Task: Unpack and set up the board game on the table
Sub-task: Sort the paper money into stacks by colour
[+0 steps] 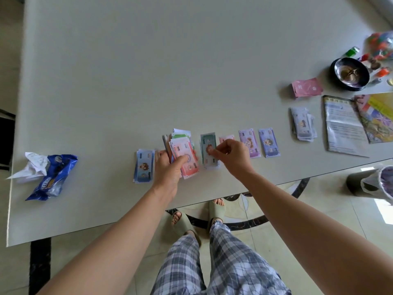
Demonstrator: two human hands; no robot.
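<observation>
My left hand (170,169) grips a fanned stack of play money (184,152), a pink note on top, above the grey table (127,71). My right hand (230,155) hovers with curled fingers over the green note pile (207,145), its fingertips at that pile's right edge; whether it pinches a note I cannot tell. More sorted piles lie in a row: blue notes (144,166) at the left, a pink pile (225,138) mostly hidden by my right hand, purple notes (248,141), and lavender-blue notes (269,142).
A crumpled blue snack wrapper (53,177) with white paper lies at the left. At the right are a loose note stack (303,124), pink cards (307,87), a rule sheet (342,126), the folded game board (378,118), a dark bowl (349,73) and a bag of coloured pieces (380,45).
</observation>
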